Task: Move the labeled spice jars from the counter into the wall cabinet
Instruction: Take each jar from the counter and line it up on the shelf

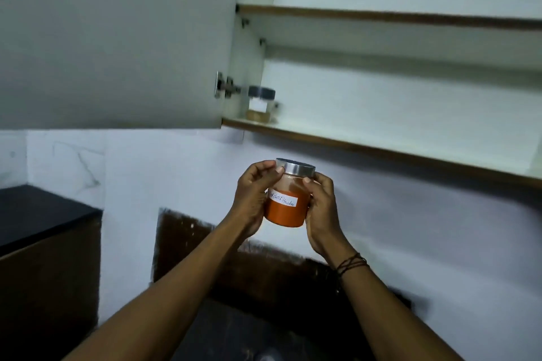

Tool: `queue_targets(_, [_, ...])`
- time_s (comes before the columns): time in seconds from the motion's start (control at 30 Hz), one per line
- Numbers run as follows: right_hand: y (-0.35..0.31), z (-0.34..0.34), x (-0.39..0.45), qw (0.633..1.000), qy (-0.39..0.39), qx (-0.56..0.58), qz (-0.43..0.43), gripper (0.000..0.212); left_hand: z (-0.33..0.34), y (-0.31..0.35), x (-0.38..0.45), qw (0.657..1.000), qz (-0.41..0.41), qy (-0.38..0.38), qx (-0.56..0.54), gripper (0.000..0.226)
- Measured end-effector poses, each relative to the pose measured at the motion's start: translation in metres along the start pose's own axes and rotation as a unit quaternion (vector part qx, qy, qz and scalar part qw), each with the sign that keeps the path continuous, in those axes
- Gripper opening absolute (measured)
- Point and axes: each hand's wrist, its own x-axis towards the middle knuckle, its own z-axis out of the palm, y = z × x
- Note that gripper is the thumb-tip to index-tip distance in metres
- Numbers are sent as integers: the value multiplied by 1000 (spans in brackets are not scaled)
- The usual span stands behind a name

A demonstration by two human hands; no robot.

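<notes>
A glass jar of orange-red powder (pixel 286 209) with a metal lid and a white handwritten label is held up in front of the wall, below the open wall cabinet. My left hand (pixel 253 196) grips its left side, thumb on the lid rim. My right hand (pixel 319 208) grips its right side. A second jar (pixel 259 104) with a dark lid, a white label and tan contents stands on the cabinet's bottom shelf (pixel 381 143), at the far left corner.
The cabinet door (pixel 117 38) hangs open to the left on its hinge (pixel 225 86). Two higher shelves (pixel 381 16) show above. A black counter (pixel 38 214) lies at the left, and a dark counter edge runs below my arms.
</notes>
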Motion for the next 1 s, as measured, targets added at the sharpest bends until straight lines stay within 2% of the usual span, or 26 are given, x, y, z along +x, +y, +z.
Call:
queue_targets(0.13, [-49,15,31,999,1,7,-52,37,30,41,32,999,31,-18,-13,23])
queue_targets(0.33, [-87,28,81,995,9,-36,-96,20,59,75,77,998,56,-30,3,39])
queue_targets(0.43, [-96,35,108,992,4,-67,-102,17,65,83,106,997,66,-28,13,29])
queue_targets(0.57, [-104,47,155,982,15,-146,-118,29,70,91,147,995,81,-10,55,17])
queue_targets(0.7, [-108,57,201,954,40,-278,-109,29,72,91,188,991,77,11,111,29])
queue_targets(0.87, [-92,64,242,946,81,-301,-87,30,68,76,231,976,79,42,197,37])
queue_targets(1.0, [-70,63,266,933,100,-340,-64,19,66,65,251,954,66,76,282,40])
